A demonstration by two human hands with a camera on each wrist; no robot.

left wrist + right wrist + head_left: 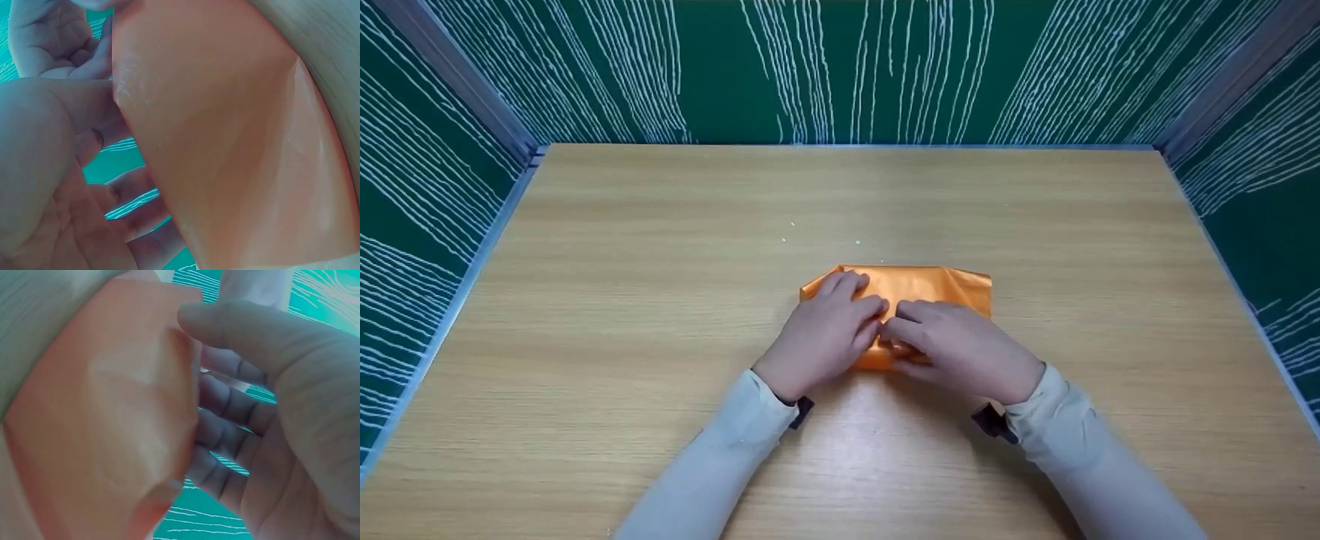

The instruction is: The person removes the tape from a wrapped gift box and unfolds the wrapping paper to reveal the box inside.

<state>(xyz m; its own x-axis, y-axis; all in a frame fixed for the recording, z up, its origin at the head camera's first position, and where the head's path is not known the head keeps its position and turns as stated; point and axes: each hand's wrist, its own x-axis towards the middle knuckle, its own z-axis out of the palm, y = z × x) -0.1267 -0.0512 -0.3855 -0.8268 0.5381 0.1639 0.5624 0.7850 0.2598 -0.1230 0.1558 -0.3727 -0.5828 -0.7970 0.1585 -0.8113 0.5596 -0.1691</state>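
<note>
A folded piece of shiny orange wrapping paper [911,283] lies near the middle of the table, creased at its far corners. My left hand [829,322] rests over its left part, with bent fingers spread on top. My right hand [960,345] grips the near right part, its fingers curled over the top and the thumb low at the near edge. In the left wrist view, the paper [225,135] hides the left fingertips. From the right wrist, the thumb [208,323] shows on the near side of the paper's edge, and the other fingers reach behind it.
The wooden table [622,262] has blue-taped edges, with green, white-streaked walls [720,75] along the back and sides. A few tiny white specks [858,242] lie beyond the paper. Each wrist carries a small dark camera mount [994,422] below a pale sleeve [712,457].
</note>
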